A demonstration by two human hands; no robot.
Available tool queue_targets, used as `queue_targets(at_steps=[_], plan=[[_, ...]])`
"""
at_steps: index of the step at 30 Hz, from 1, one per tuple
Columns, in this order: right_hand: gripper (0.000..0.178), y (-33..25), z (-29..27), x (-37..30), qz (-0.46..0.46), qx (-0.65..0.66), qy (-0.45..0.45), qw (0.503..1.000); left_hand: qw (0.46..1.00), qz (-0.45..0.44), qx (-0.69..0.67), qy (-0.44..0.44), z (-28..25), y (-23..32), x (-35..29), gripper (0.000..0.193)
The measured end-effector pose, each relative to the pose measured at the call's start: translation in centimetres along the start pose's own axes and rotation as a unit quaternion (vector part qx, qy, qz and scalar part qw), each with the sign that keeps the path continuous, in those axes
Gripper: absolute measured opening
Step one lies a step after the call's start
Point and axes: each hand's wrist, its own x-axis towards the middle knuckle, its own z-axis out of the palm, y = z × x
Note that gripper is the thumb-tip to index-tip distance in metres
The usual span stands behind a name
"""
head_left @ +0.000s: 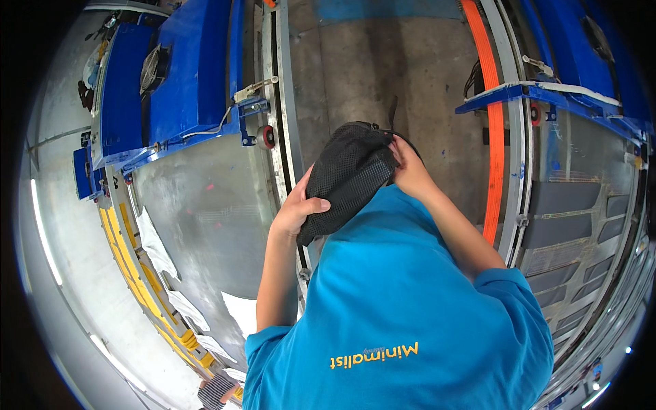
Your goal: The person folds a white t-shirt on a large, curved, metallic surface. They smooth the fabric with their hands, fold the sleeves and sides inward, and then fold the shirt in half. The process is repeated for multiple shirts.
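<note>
A black mesh bag [348,181] is held up in front of my blue shirt, between my two hands. My left hand [295,208] grips its lower left side, with the thumb lying across the mesh and the other fingers hidden behind it. At the upper right end, my right hand [411,167] pinches the bag's edge near a dark cord [393,113] that sticks up from it. Part of the right fingers is hidden by the bag. What the bag contains, if anything, cannot be seen.
Long tables flank the aisle's concrete floor [383,75]. White cloth pieces [240,313] lie on the left table [205,205], dark grey panels [560,198] on the right one. Blue machines [184,68] stand over both. An orange strip [493,137] runs along the right rail.
</note>
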Motion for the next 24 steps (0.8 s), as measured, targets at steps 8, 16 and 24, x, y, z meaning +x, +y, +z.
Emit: queue_targets(at_steps=[8,16,24], plan=[[0.004,-5.9,-5.4,-1.7,0.124,0.188,-0.085,0.971,0.976,0.042,0.205,-0.055,-0.1,-0.4,0.0,0.105],[0.023,-13.4,-8.1,-4.0,0.172,0.144,-0.119,0.967,0.964,0.010,0.261,-0.045,0.3,0.0,-0.1,0.097],[0.022,-16.8,-9.1,-5.3,0.104,0.111,-0.108,0.982,0.953,-0.058,0.297,-0.023,-2.7,-1.8,-2.7,0.089]])
